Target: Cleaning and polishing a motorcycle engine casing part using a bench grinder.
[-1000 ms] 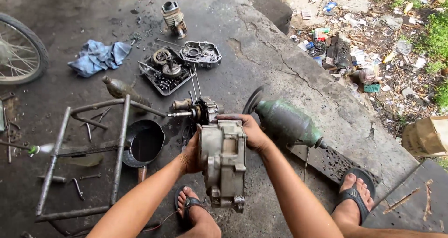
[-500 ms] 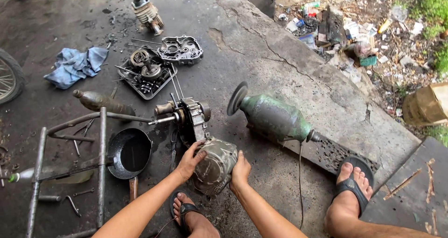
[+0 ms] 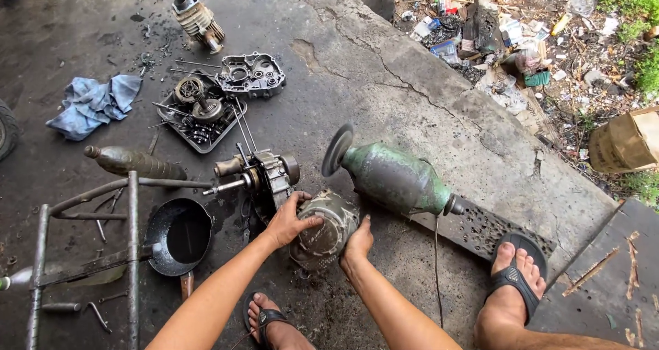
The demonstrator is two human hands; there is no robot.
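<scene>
My left hand (image 3: 288, 219) and my right hand (image 3: 358, 241) grip a grimy grey engine case (image 3: 322, 230) from both sides, low over the concrete floor. It sits just in front of a second engine part with a protruding shaft (image 3: 255, 173). Right beside my right hand lies a green angle grinder (image 3: 391, 177) with its disc (image 3: 337, 149) facing the case. My feet in black sandals (image 3: 516, 274) rest on the floor either side.
A black pan of dark oil (image 3: 180, 235) and a metal tube frame (image 3: 89, 254) stand left. A tray of gears (image 3: 198, 113), a crankcase half (image 3: 250, 74), a finned cylinder (image 3: 198, 19) and a blue rag (image 3: 93, 103) lie behind. A perforated plate (image 3: 480, 228), rubbish and a cardboard box (image 3: 628, 141) are right.
I have lowered and turned the engine case so that its rounded side now faces up, and my hands have shifted to its two sides. The view has moved closer.
</scene>
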